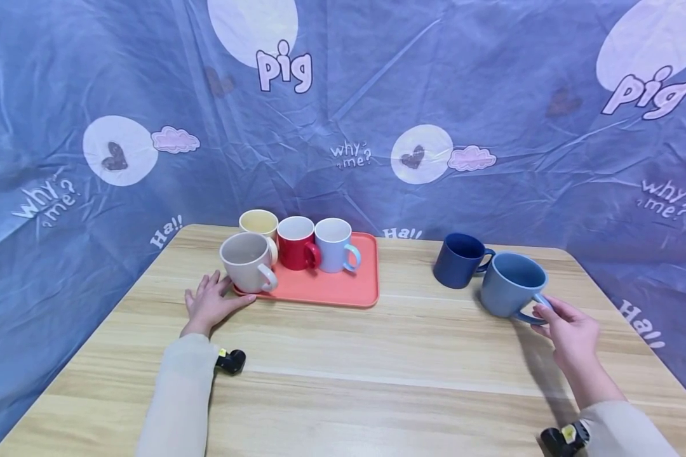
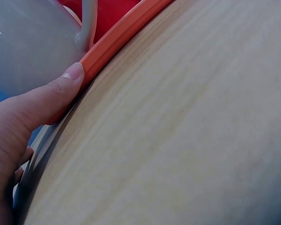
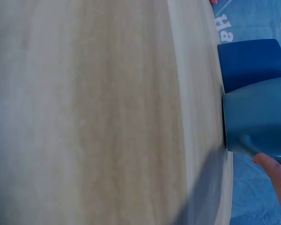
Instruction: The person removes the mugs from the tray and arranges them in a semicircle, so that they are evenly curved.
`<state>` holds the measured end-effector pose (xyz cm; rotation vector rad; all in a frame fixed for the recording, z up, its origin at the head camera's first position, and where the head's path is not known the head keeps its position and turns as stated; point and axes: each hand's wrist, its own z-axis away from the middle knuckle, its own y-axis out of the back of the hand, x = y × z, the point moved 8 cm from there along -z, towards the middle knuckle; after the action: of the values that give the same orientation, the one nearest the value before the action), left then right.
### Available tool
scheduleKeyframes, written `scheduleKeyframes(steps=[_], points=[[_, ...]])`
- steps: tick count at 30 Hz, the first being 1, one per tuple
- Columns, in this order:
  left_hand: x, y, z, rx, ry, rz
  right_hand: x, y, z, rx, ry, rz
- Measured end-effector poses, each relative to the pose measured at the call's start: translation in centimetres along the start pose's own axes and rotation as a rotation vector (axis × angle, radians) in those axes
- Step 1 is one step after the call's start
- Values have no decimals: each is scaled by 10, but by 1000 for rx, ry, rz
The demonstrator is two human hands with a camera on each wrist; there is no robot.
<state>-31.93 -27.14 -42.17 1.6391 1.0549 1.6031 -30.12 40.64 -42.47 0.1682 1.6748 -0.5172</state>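
My left hand (image 1: 210,304) lies at the front left corner of a coral tray (image 1: 343,293), fingers spread. In the left wrist view its thumb (image 2: 61,91) touches the tray's rim, beside a grey mug (image 1: 244,263). Behind that mug on the tray stand a cream mug (image 1: 258,222), a red mug (image 1: 295,244) and a light blue mug (image 1: 333,246). At the right, my right hand (image 1: 571,327) pinches the handle of a grey-blue mug (image 1: 505,289). A navy mug (image 1: 457,261) stands just behind it; the two look close together.
The wooden table (image 1: 343,387) has a blue printed cloth (image 1: 354,114) hanging along its back and sides. Bare wood lies between the tray and the two mugs on the right. Black wrist cameras sit by both sleeves.
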Motion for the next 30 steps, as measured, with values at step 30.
scheduleKeyframes(steps=[30], points=[[-1,-1,-1,-12,6,11,7,-10,-26,28,-27,34]])
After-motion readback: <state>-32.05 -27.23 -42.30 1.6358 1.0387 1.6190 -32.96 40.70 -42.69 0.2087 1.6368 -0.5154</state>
